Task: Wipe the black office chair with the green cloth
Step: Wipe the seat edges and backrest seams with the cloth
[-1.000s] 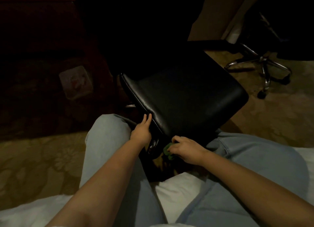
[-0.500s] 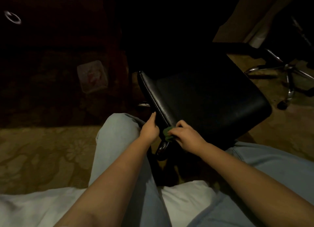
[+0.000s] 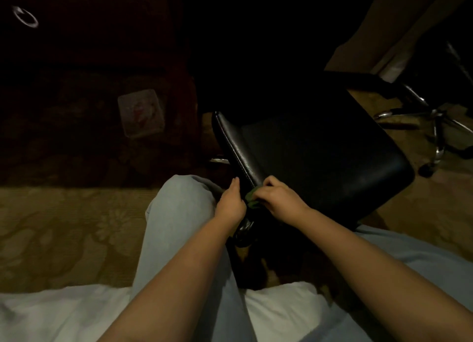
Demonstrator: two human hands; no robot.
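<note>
Black leather-like upholstery, smooth and faintly grained, with a stitched seam along its side, covers the seat of the chair [image 3: 320, 160]. It stands just in front of the person's knees, its rounded-square pad turned corner-on to the view. At the near corner the right hand [image 3: 277, 201] bunches the cloth [image 3: 252, 197], a small crumpled green wad, with fingers curled over it and pressing it to the seat's edge. The left hand [image 3: 230, 204] lies flat against the seat's left side, fingers straight and together, pointing away, just beside the cloth. Both forearms are bare. Pale blue denim trousers [image 3: 179, 218] cover the knees, above white bedding [image 3: 51, 316]. Patterned tan carpet [image 3: 64, 239] spreads to the left. A clear packet [image 3: 140, 113] with red print, too blurred to read, lies on the dark floor. A second chair's chrome star base [image 3: 435, 126] gleams at far right.
</note>
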